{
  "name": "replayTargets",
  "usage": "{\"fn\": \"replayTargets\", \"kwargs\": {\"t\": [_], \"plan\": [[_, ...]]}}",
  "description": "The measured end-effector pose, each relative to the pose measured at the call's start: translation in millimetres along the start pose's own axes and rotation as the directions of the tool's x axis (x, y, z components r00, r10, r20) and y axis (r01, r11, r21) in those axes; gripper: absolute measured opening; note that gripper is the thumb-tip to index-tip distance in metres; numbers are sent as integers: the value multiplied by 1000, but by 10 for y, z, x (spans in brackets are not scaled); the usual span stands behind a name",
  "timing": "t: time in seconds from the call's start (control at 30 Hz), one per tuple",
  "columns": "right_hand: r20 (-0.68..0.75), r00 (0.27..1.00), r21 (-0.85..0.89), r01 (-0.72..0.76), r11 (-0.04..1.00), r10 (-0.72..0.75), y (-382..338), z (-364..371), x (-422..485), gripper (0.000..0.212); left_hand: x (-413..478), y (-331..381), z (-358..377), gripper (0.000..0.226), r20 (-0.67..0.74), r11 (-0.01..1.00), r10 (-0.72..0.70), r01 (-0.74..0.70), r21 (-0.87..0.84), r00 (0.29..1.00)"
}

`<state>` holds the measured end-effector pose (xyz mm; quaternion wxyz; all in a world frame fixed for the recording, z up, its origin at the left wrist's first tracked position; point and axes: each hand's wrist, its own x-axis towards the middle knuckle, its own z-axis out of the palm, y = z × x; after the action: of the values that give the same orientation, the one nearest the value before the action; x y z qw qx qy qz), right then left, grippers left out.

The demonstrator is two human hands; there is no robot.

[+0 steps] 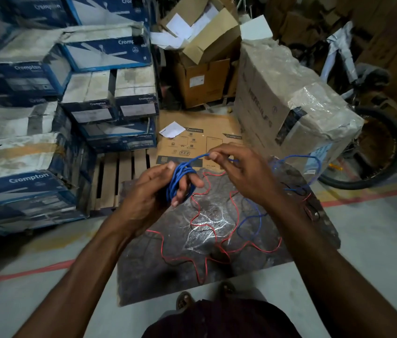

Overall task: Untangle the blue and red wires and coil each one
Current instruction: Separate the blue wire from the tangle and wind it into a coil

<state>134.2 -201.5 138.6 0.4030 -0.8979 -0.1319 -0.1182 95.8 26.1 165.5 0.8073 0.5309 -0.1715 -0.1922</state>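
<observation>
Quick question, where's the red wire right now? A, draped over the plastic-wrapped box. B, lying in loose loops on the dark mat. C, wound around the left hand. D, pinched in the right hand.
B: the red wire sprawls in loose loops on the dark mat, while the left hand holds the blue wire wound around its fingers and the right hand pinches a blue strand.
</observation>
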Motion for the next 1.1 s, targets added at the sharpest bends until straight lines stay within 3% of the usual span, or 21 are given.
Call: {"fn": "replayTargets", "kwargs": {"t": [0.17,0.33,0.47,0.57,0.63,0.7,0.8,0.87,0.93,1.1], "plan": [[158,985,-11,-67,998,67,21,303,-185,26,104,120,80,36,-62,923,-5,-19,-384,998],[267,955,-113,-101,988,128,-72,460,-536,52,303,215,-28,45,-168,878,33,-109,-466,985],[379,922,-270,28,962,79,-228,464,-799,63,464,208,-140,40,-275,850,86,-215,-481,957],[411,911,-327,192,925,-43,-390,380,-879,57,552,30,-160,35,-343,936,120,-221,-273,931],[402,907,-309,265,913,-128,-535,281,-871,43,570,-119,-134,38,-339,987,156,-155,28,928],[368,910,-326,321,889,-193,-625,164,-830,30,521,-222,-123,35,-267,918,213,-100,383,940],[286,919,-364,366,856,-272,-656,-59,-720,21,401,-293,-136,33,-97,677,198,-65,733,975],[237,934,-331,337,881,-268,-633,-191,-600,19,334,-296,-123,37,-23,580,139,-63,813,990],[175,949,-292,304,907,-262,-583,-275,-463,19,269,-274,-103,39,36,559,84,-77,826,996],[-23,981,-264,182,947,-195,-431,-455,-105,30,109,-87,-43,34,146,767,-75,-37,641,986]]}}
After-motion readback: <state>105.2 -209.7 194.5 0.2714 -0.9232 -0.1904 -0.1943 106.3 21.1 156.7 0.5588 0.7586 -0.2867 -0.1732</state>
